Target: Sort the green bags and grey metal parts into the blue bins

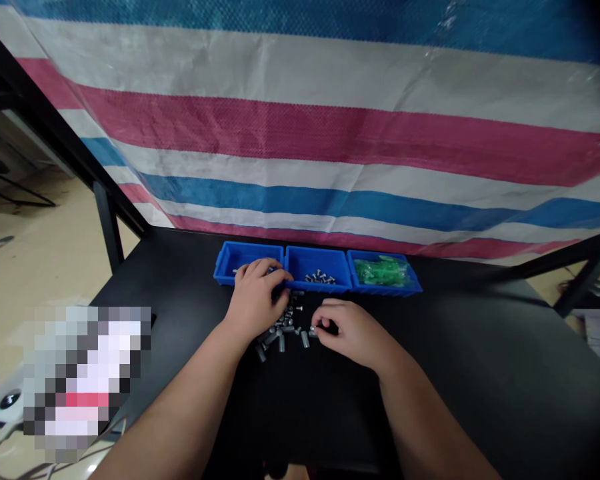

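My left hand is over the front wall of the left blue bin, its curved fingers partly apart and its thumb standing off from the index finger. Its palm hides part of that bin and of the loose hardware. Right of the pile, my right hand is closed in a pinch, with a small shiny screw at its fingertips. Between the hands lie several metal screws and grey cylindrical sleeves on the black table.
The middle blue bin holds several screws. Green pieces in a clear bag fill the right blue bin. A striped tarp hangs behind the black table. A blurred-out object is at the left edge, near cables.
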Available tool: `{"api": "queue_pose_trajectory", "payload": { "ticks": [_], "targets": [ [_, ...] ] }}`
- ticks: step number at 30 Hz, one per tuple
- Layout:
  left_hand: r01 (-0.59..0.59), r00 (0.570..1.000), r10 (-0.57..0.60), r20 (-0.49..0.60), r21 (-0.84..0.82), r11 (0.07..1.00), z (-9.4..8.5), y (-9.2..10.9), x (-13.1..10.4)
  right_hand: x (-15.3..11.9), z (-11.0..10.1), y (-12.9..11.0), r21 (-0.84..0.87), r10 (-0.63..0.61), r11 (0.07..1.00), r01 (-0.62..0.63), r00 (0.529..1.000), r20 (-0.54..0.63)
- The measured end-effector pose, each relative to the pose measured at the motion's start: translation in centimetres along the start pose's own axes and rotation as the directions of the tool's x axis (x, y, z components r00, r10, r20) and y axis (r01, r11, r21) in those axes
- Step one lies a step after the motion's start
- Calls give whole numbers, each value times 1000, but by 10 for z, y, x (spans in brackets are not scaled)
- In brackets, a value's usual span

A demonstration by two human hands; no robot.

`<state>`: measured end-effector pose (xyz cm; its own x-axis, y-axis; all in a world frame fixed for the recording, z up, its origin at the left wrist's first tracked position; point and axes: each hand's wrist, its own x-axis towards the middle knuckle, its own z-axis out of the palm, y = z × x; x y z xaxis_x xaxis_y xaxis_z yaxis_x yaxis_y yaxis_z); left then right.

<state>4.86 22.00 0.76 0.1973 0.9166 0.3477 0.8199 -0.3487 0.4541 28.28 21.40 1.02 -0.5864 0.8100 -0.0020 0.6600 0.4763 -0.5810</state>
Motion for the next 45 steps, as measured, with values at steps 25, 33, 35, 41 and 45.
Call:
{"api": "queue_pose_trajectory", "payload": {
  "ticks": [25,33,35,41,45],
  "targets": [
    [28,1000,-28,6,5,1000,-3,2,0,10,11,13,18,-1,1000,7,952,-305],
    [21,1000,-21,12,-6,1000,-2,1,0,19,24,-2,-96,45,994,-58,990,-134],
    [23,1000,-23,14,-11,1000,-2,0,1,18,22,-4,-85,14,996,-30,983,-182],
    [30,999,-30,26,-14,999,-3,2,1,14,13,6,23,56,998,-52,852,-520],
    [31,999,-30,29,-12,999,-3,2,1,15,11,16,39,176,980,-193,773,-609]
  ]
}}
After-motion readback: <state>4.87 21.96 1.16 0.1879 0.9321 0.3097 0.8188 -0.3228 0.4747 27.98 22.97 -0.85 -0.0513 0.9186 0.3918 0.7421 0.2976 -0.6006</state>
